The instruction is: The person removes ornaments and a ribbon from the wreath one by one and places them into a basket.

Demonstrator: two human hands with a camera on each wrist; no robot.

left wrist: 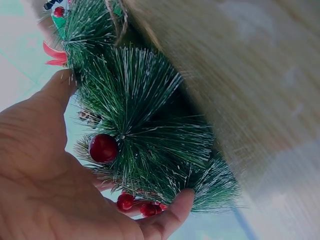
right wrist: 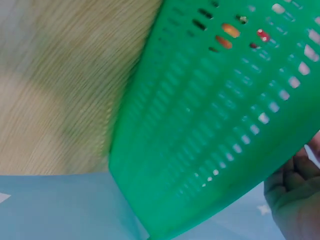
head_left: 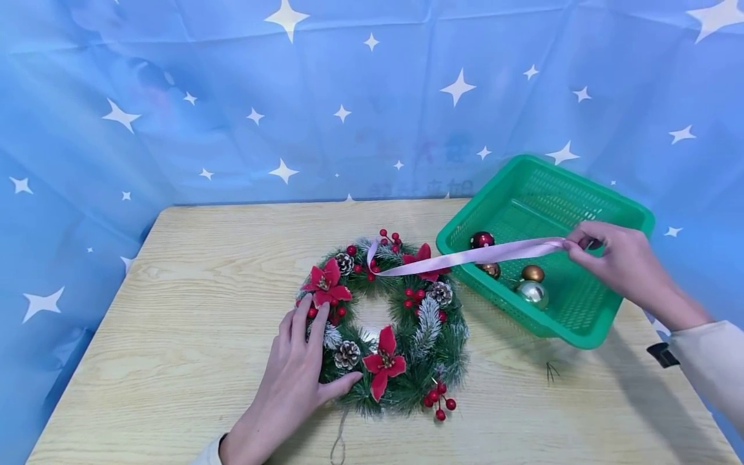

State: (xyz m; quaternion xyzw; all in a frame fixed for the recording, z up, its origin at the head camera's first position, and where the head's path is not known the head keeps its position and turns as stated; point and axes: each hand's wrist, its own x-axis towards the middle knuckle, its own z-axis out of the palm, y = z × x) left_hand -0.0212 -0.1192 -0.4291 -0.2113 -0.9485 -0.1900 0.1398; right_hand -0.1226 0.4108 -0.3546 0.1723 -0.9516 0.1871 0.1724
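Observation:
A round green pine wreath point(head_left: 427, 371) lies on the table, trimmed with red poinsettias point(head_left: 327, 283), pine cones point(head_left: 347, 354) and red berries point(head_left: 440, 400). My left hand point(head_left: 287, 381) rests on its left side, fingers spread and thumb stretched along the front; the left wrist view shows needles point(left wrist: 150, 135) between thumb and fingers. Between the fingertips of my right hand point(head_left: 624, 261) is pinched one end of a pale lilac ribbon point(head_left: 476, 258). This ribbon stretches across the basket to the wreath's top, where it makes a small loop; how it is fastened cannot be seen.
At the right stands a green perforated basket point(head_left: 581, 337), under my right hand. Inside lie a silver bauble point(head_left: 531, 294), a dark red one point(head_left: 482, 240) and bronze ones point(head_left: 533, 274). A twine loop point(head_left: 338, 445) trails in front; a dark sprig point(head_left: 551, 372) lies near the basket.

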